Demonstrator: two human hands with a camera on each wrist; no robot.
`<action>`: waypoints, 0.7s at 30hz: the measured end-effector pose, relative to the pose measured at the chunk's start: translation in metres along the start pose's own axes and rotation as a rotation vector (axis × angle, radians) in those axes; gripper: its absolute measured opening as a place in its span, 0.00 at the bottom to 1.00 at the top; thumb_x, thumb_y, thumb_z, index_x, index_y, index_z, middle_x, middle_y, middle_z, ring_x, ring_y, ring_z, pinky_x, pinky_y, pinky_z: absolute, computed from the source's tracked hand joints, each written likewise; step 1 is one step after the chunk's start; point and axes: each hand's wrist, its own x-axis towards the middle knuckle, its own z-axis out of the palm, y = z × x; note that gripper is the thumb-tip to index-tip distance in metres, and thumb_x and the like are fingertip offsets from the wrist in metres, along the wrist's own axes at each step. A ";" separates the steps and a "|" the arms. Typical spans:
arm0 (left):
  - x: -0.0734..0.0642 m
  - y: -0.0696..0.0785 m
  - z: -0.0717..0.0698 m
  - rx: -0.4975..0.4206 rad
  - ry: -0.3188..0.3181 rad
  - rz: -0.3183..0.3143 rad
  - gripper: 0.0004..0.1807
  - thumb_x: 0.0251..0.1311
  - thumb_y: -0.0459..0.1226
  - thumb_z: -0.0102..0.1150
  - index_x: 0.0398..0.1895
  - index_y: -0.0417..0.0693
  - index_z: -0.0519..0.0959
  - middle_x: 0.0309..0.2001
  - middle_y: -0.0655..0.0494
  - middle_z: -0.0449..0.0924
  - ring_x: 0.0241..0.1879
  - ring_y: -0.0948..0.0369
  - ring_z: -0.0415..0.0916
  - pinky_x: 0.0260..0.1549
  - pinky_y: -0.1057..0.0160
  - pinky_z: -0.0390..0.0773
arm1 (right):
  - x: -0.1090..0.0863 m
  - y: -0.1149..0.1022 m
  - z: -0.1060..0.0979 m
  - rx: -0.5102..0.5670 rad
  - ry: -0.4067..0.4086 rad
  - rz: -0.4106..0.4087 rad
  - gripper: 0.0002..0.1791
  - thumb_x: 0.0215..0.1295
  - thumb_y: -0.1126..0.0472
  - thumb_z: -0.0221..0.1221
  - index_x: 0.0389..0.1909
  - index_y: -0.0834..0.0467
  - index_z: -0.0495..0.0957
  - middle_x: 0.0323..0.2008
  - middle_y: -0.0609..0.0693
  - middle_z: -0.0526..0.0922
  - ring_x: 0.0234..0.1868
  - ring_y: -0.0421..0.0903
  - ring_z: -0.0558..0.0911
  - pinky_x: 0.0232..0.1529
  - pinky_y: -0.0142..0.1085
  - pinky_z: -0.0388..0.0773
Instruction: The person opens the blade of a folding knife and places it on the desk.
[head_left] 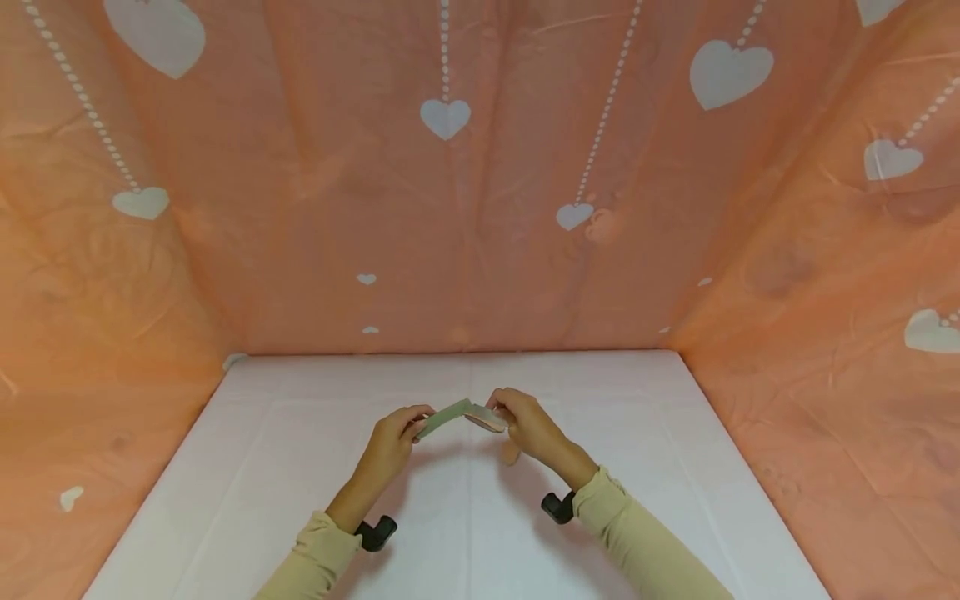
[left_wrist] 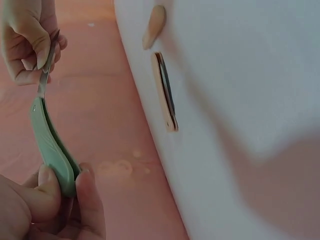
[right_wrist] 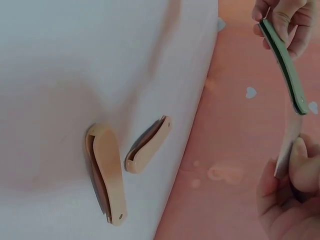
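A folding knife with a green handle point(left_wrist: 49, 145) is held up above the table, its blade point(right_wrist: 288, 142) swung out from the handle. My left hand point(head_left: 392, 433) grips the end of the handle between thumb and fingers. Between thumb and fingers, my right hand point(head_left: 528, 423) pinches the metal blade. Two tan folding knives lie below on the white table: a larger one point(right_wrist: 111, 172) and a smaller one point(right_wrist: 152, 146), both folded. Part of the blade is hidden by the right fingers.
The white table point(head_left: 300, 467) is bordered by orange cloth walls point(head_left: 465, 250) with white hearts at the back and both sides. A black wrist mount point(head_left: 377, 533) sits at my left wrist, and another black mount point(head_left: 557, 507) at my right.
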 end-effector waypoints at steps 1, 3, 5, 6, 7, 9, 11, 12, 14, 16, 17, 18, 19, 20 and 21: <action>0.000 -0.001 -0.001 0.022 -0.006 0.005 0.10 0.62 0.28 0.53 0.43 0.43 0.80 0.32 0.53 0.77 0.26 0.61 0.69 0.24 0.67 0.72 | 0.000 0.000 0.000 -0.005 -0.015 0.001 0.10 0.63 0.76 0.52 0.32 0.59 0.75 0.30 0.50 0.77 0.32 0.46 0.75 0.33 0.34 0.73; 0.000 -0.002 -0.002 0.059 -0.012 0.023 0.10 0.62 0.27 0.53 0.42 0.44 0.80 0.32 0.54 0.77 0.27 0.61 0.69 0.25 0.66 0.73 | 0.001 0.002 0.000 -0.004 -0.045 0.008 0.10 0.62 0.76 0.52 0.31 0.58 0.76 0.29 0.50 0.76 0.31 0.45 0.74 0.32 0.33 0.72; -0.001 -0.002 -0.004 0.088 -0.010 0.062 0.10 0.61 0.26 0.53 0.42 0.44 0.80 0.33 0.54 0.77 0.28 0.61 0.69 0.26 0.65 0.73 | 0.002 0.004 0.000 -0.009 -0.075 0.012 0.11 0.61 0.76 0.53 0.31 0.57 0.76 0.27 0.50 0.76 0.30 0.43 0.72 0.32 0.32 0.71; -0.001 -0.002 -0.005 0.105 -0.009 0.085 0.10 0.61 0.26 0.53 0.41 0.44 0.80 0.33 0.54 0.78 0.29 0.60 0.70 0.27 0.64 0.74 | 0.002 0.005 0.001 -0.007 -0.088 0.015 0.11 0.61 0.76 0.53 0.30 0.57 0.76 0.27 0.51 0.76 0.29 0.42 0.71 0.32 0.32 0.71; -0.001 -0.002 -0.006 0.117 -0.007 0.105 0.10 0.60 0.25 0.54 0.40 0.44 0.80 0.33 0.54 0.78 0.29 0.60 0.71 0.28 0.63 0.75 | 0.002 0.005 0.001 -0.003 -0.103 0.013 0.11 0.61 0.76 0.53 0.31 0.57 0.76 0.27 0.52 0.76 0.29 0.41 0.71 0.32 0.32 0.70; -0.001 -0.003 -0.007 0.145 -0.006 0.143 0.10 0.59 0.24 0.54 0.39 0.44 0.81 0.32 0.54 0.78 0.31 0.60 0.73 0.29 0.62 0.76 | 0.002 0.007 0.002 -0.009 -0.131 -0.007 0.11 0.60 0.77 0.53 0.31 0.57 0.76 0.26 0.52 0.76 0.28 0.41 0.69 0.32 0.32 0.70; -0.001 -0.004 -0.008 0.168 -0.012 0.162 0.09 0.59 0.24 0.55 0.37 0.44 0.81 0.32 0.55 0.78 0.32 0.60 0.74 0.31 0.62 0.77 | 0.001 0.009 0.004 -0.018 -0.154 -0.038 0.12 0.60 0.77 0.53 0.32 0.57 0.75 0.26 0.51 0.76 0.28 0.40 0.69 0.32 0.31 0.70; -0.001 -0.005 -0.008 0.180 -0.016 0.166 0.09 0.58 0.24 0.55 0.36 0.44 0.81 0.32 0.55 0.78 0.33 0.60 0.75 0.32 0.62 0.77 | 0.000 0.009 0.005 -0.020 -0.165 -0.056 0.13 0.59 0.79 0.53 0.33 0.58 0.75 0.27 0.52 0.76 0.29 0.40 0.69 0.32 0.31 0.70; -0.002 -0.007 -0.009 0.198 -0.028 0.170 0.09 0.58 0.24 0.55 0.35 0.44 0.82 0.31 0.56 0.78 0.33 0.60 0.75 0.33 0.62 0.78 | -0.001 0.011 0.007 -0.031 -0.175 -0.091 0.13 0.57 0.80 0.53 0.33 0.59 0.74 0.27 0.52 0.76 0.29 0.40 0.69 0.33 0.31 0.70; -0.002 -0.008 -0.009 0.217 -0.037 0.170 0.10 0.58 0.23 0.55 0.35 0.44 0.82 0.32 0.57 0.78 0.34 0.60 0.76 0.33 0.62 0.78 | -0.001 0.011 0.010 -0.031 -0.181 -0.113 0.15 0.54 0.82 0.53 0.33 0.59 0.74 0.28 0.51 0.76 0.30 0.41 0.70 0.34 0.31 0.71; -0.001 -0.010 -0.009 0.229 -0.042 0.172 0.10 0.58 0.22 0.55 0.35 0.44 0.82 0.31 0.57 0.78 0.34 0.60 0.75 0.33 0.62 0.78 | -0.001 0.012 0.011 -0.029 -0.183 -0.123 0.15 0.54 0.83 0.53 0.33 0.60 0.74 0.28 0.52 0.76 0.31 0.41 0.71 0.34 0.31 0.71; -0.001 -0.011 -0.010 0.247 -0.045 0.180 0.11 0.57 0.22 0.55 0.34 0.44 0.81 0.31 0.57 0.77 0.33 0.60 0.75 0.33 0.62 0.77 | -0.001 0.012 0.013 -0.035 -0.182 -0.130 0.15 0.54 0.82 0.54 0.33 0.60 0.74 0.28 0.51 0.76 0.31 0.41 0.71 0.35 0.31 0.72; -0.001 -0.012 -0.010 0.262 -0.049 0.182 0.11 0.58 0.22 0.54 0.34 0.44 0.81 0.31 0.58 0.77 0.33 0.61 0.75 0.33 0.61 0.77 | -0.001 0.012 0.015 -0.043 -0.179 -0.133 0.13 0.55 0.81 0.54 0.33 0.60 0.74 0.29 0.51 0.77 0.32 0.41 0.72 0.36 0.31 0.73; 0.000 -0.013 -0.010 0.279 -0.051 0.187 0.10 0.58 0.22 0.54 0.34 0.44 0.80 0.31 0.57 0.76 0.33 0.60 0.74 0.33 0.61 0.77 | 0.000 0.013 0.017 -0.047 -0.180 -0.136 0.12 0.56 0.80 0.54 0.33 0.60 0.74 0.29 0.51 0.77 0.33 0.42 0.73 0.36 0.32 0.73; 0.000 -0.015 -0.010 0.294 -0.051 0.192 0.10 0.58 0.22 0.54 0.34 0.44 0.79 0.30 0.57 0.76 0.33 0.60 0.74 0.33 0.61 0.76 | 0.001 0.013 0.018 -0.058 -0.181 -0.133 0.11 0.58 0.79 0.54 0.33 0.60 0.74 0.30 0.51 0.77 0.34 0.42 0.74 0.37 0.32 0.73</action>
